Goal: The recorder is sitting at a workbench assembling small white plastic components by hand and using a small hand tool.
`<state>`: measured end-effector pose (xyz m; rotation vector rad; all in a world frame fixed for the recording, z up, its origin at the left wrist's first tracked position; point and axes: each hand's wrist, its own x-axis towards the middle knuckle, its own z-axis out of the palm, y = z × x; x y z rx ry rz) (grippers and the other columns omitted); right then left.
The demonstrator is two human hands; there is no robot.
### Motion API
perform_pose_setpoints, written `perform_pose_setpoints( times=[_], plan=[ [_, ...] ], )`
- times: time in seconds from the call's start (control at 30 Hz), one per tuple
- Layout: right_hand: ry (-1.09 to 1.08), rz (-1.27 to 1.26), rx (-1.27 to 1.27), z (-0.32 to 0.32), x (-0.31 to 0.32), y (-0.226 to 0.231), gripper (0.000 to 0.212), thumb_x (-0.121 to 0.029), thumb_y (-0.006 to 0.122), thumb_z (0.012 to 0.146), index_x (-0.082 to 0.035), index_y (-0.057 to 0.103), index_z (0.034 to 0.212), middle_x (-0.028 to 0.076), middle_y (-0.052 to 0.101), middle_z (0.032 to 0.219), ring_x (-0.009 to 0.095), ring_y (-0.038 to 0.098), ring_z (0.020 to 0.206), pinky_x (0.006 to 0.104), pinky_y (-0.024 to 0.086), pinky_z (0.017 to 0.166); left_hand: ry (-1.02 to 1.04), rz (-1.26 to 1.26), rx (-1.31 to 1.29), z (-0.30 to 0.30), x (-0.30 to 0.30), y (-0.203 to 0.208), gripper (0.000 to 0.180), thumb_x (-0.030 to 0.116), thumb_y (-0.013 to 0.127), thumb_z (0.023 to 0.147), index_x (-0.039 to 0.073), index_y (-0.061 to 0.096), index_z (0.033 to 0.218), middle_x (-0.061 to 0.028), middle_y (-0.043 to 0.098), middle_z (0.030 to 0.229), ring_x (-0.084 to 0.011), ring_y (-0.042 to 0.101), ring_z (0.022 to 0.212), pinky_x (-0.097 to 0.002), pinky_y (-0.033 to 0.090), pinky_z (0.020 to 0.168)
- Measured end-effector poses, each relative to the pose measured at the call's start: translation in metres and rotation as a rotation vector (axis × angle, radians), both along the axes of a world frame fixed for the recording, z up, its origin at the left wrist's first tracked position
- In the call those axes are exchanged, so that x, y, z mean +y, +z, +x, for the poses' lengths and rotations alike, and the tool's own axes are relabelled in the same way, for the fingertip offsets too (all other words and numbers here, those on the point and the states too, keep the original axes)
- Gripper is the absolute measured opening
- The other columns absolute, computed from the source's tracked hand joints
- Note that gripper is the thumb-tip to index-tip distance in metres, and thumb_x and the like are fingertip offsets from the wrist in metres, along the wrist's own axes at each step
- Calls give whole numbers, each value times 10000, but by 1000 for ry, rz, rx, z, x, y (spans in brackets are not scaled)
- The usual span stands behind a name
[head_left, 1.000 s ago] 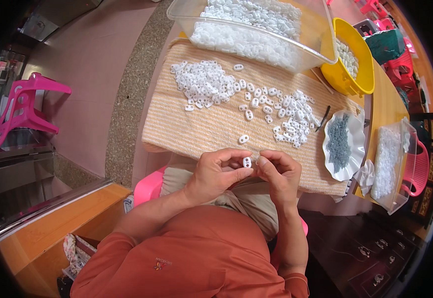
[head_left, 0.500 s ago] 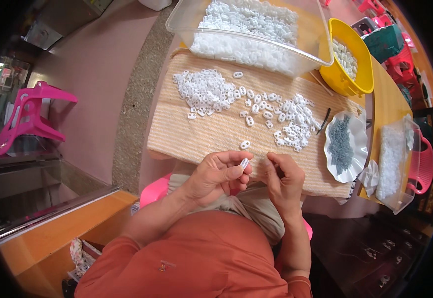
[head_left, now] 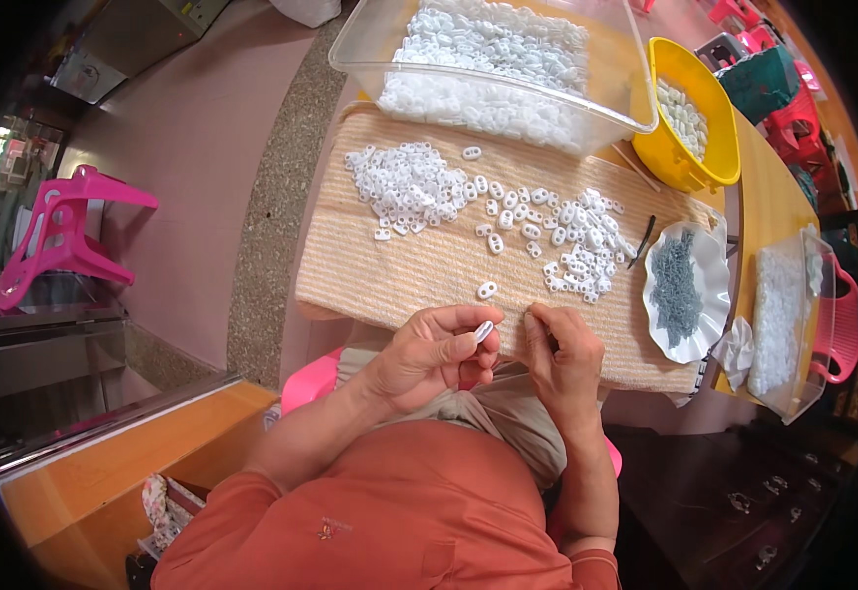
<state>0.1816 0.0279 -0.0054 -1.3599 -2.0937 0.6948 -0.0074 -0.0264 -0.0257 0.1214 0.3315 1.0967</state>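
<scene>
My left hand pinches a small white oval plastic piece between thumb and fingertips, just off the table's near edge. To its right, my right hand has thumb and forefinger pressed together; anything in that pinch is too small to make out. Beyond my left hand, a single white two-holed oval piece lies on the striped cloth. Farther back are a heap of small white pieces at left and a looser group of white oval pieces at right.
A white wavy-rimmed dish of small grey parts sits at right, near a thin black strip. Behind stand a clear bin of white pieces and a yellow basin. A pink stool stands at left.
The oval piece in my left hand has turned, now showing a smoother side. My right hand keeps its pinch in nearly the same place. The view has shifted slightly.
</scene>
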Motion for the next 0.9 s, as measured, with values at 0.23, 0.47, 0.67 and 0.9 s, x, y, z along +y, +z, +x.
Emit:
perform_pose_setpoints(
  times=[0.23,0.47,0.67,0.9],
  plan=[
    [-10,-12,32,3,1,-2,153,-72,596,780,-73,608,932,147,575,737,359,582,697,431,460,596,0,0,35,0,1,0,387,102,630,889,15,538,1255,-95,629,1020,-199,623,901,-367,548,790],
    [22,25,42,5,5,-2,100,-8,656,824,-6,648,923,110,610,805,181,578,593,284,446,538,-4,-14,91,1,1,5,363,62,595,909,20,526,1263,-65,630,1019,-171,629,901,-319,543,798],
    [27,6,35,9,3,3,106,-1,672,814,0,651,918,96,605,794,136,553,571,258,430,516,19,-11,132,1,0,0,363,28,609,889,1,539,1244,-86,652,1018,-170,647,872,-310,551,789],
    [-9,156,11,19,12,17,106,3,669,812,-9,648,915,86,618,811,130,564,567,256,447,489,42,-29,176,0,0,2,354,-13,620,866,-14,555,1214,-109,657,1023,-165,649,896,-286,561,790]
  ],
)
